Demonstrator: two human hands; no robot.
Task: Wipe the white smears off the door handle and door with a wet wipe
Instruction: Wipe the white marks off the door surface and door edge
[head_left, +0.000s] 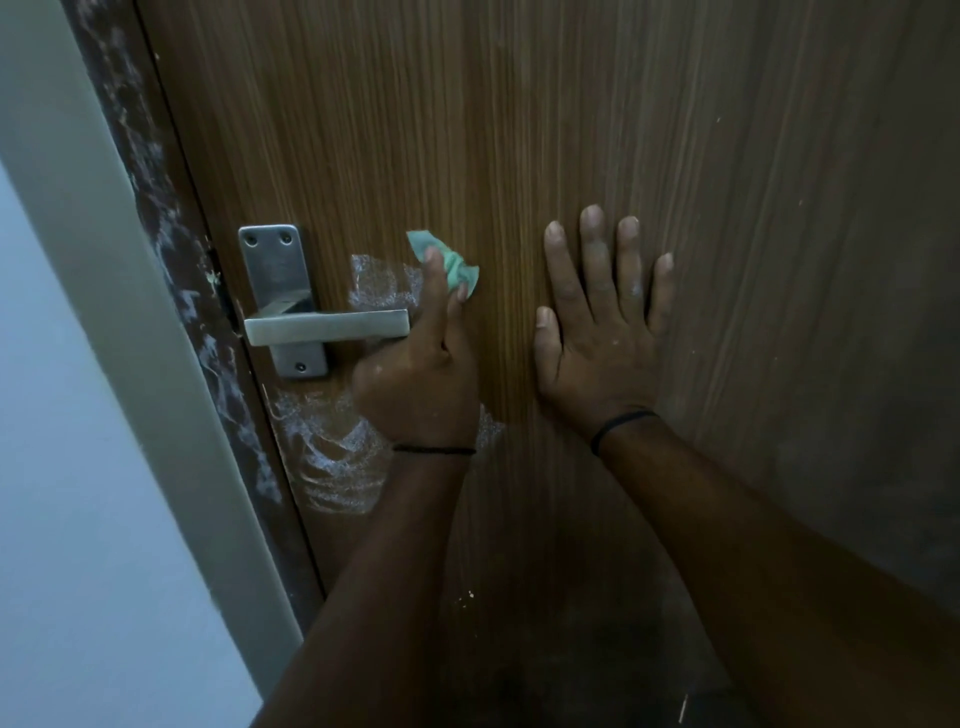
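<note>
A: A person's left hand (415, 379) is pinching a crumpled green wet wipe (445, 264) between thumb and curled fingers (434, 260), pressing it to the wooden door (519, 130) just right of the metal handle (327, 327).

B: And the right hand (602, 322)?

A: It is lying flat on the door, fingers straight and spread, gripping nothing and apparently bracing the panel.

B: Where are the smears sitting?

A: One white patch (379, 286) is showing above the lever, just beside the wipe; a larger swirl (327, 452) is spreading below the handle plate, partly behind the left wrist. More white is marking the dark frame edge (171, 244).

B: What is the step asking for?

A: Probably firm, overlapping strokes through the upper patch, turning the wipe to a clean face as it is loading up, while the flat hand is steadying the door. The lever's underside likely needs its own pass.

B: Any containers?

A: None is showing; no wipe packet is in view.
</note>
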